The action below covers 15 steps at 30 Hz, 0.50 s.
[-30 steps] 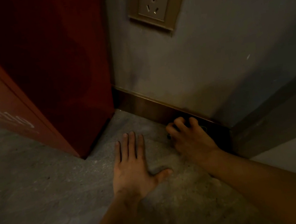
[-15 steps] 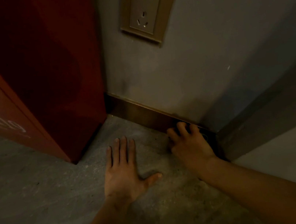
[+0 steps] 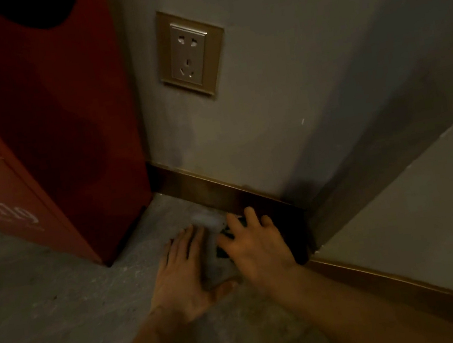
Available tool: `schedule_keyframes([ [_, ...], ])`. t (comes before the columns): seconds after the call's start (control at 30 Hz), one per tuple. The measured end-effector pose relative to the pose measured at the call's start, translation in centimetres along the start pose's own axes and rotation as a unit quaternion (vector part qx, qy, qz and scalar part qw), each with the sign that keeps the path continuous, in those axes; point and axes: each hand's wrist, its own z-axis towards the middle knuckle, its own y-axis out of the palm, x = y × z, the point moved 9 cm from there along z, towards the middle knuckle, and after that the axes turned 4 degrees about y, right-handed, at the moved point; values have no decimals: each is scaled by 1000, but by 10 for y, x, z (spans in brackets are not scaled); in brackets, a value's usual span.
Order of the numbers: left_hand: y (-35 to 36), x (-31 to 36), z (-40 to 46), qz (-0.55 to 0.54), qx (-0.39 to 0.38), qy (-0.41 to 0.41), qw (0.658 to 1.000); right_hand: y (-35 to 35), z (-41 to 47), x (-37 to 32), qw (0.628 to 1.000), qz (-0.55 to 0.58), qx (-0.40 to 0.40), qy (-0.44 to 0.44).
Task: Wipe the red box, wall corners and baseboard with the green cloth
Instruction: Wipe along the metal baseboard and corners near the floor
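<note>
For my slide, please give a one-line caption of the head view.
Right hand presses a dark cloth near the baseboard; left hand rests flat on the floor.

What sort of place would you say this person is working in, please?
Probably an indoor corridor or utility corner: a concrete floor, grey plastered walls with a wall socket and metal baseboard, and a red box standing in the corner.

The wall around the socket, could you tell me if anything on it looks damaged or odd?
The socket looks intact. The wall shows small pale chips to its right and dark smudging just above the baseboard near the corner.
</note>
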Motion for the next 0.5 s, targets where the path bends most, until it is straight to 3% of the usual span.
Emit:
schedule_keyframes([
  [0.13,-9,14,-6,-61,0,18,998,-3,-13,-11,999,47,10,9],
  [0.5,-31,41,-16,-60,-14,44,997,-18,-32,-2,991,120,-13,66],
])
